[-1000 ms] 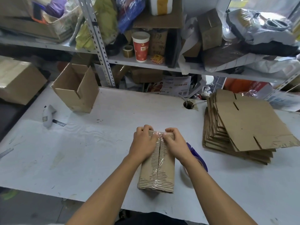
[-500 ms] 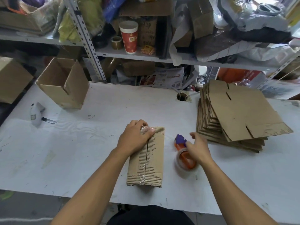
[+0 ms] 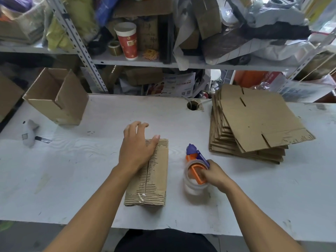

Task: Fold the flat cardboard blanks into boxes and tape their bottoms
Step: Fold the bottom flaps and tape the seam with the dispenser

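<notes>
A folded cardboard box [image 3: 156,175] stands bottom-up on the white table [image 3: 91,170], with clear tape running along its centre seam. My left hand [image 3: 136,148] rests on the box's far end, fingers loosely spread over the edge. To the right of the box stands a tape dispenser [image 3: 196,168] with an orange and purple frame and a clear tape roll. My right hand [image 3: 212,174] grips its handle. A stack of flat cardboard blanks [image 3: 254,124] lies at the right of the table.
An open finished box [image 3: 58,99] leans at the table's back left, with a small white tool [image 3: 29,132] nearby. A round cable hole [image 3: 192,105] is in the table near the back. Cluttered shelves with a red paper cup [image 3: 127,40] stand behind.
My right hand left the box's far end, moved right and took hold of the tape dispenser. My left hand stayed on the box and its fingers have loosened.
</notes>
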